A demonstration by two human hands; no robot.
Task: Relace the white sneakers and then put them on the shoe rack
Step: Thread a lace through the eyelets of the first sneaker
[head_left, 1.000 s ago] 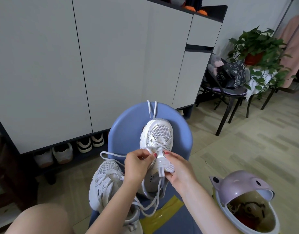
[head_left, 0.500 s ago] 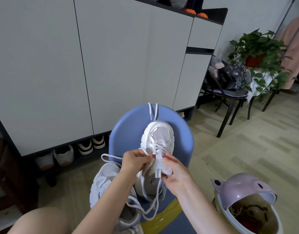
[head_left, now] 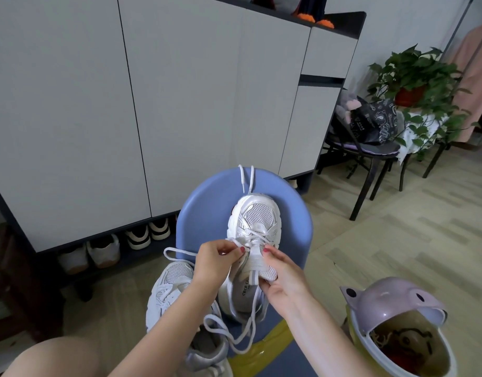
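A bare knee (head_left: pixel 52 357) is cut off at the lower left edge. The second sneaker (head_left: pixel 170 292) lies partly hidden under the left forearm. The left hand (head_left: pixel 215 263) pinches a lace (head_left: pixel 177 253) at the eyelets. The right hand (head_left: pixel 282 278) grips the tongue and side of the sneaker (head_left: pixel 255 229), which rests toe-away on the blue stool (head_left: pixel 207 210). The insole reads "CECE"; the rest is illegible. A bin (head_left: pixel 397 330) stands right, its contents unclear. Beyond, the rack (head_left: pixel 112 248) under the cabinet (head_left: pixel 180 104) holds shoes. Open floor (head_left: pixel 397 240) extends right.
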